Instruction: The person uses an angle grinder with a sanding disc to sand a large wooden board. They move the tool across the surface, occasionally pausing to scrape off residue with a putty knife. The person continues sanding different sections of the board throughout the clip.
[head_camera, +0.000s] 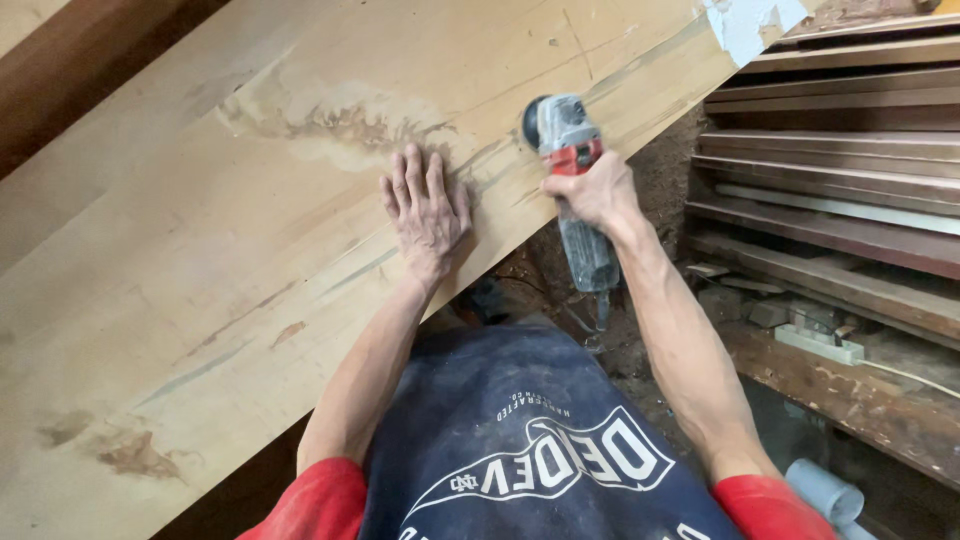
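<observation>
Firmly, the right hand (597, 188) was wrapped around the body of a grey and red angle grinder (572, 180), its disc end resting at the near edge of a wide, pale wooden board (200, 260). The left hand (425, 210) lay open and flat on the board just beside the tool, fingers spread, pressing the wood down. To do this well, the disc would best be kept at a shallow angle to the surface and the flat hand kept clear of the disc's path, since the two were close together. Brown stains and grey streaks marked the board near both hands, and a patch of white filler (750, 25) showed at its far corner. Beyond the right arm stood a stack of dark planks (830, 170), with wood offcuts (815, 335) and a pale plastic pipe (825, 492) on the dirt floor below. The grinder's cord hung down between the board and the stack.
</observation>
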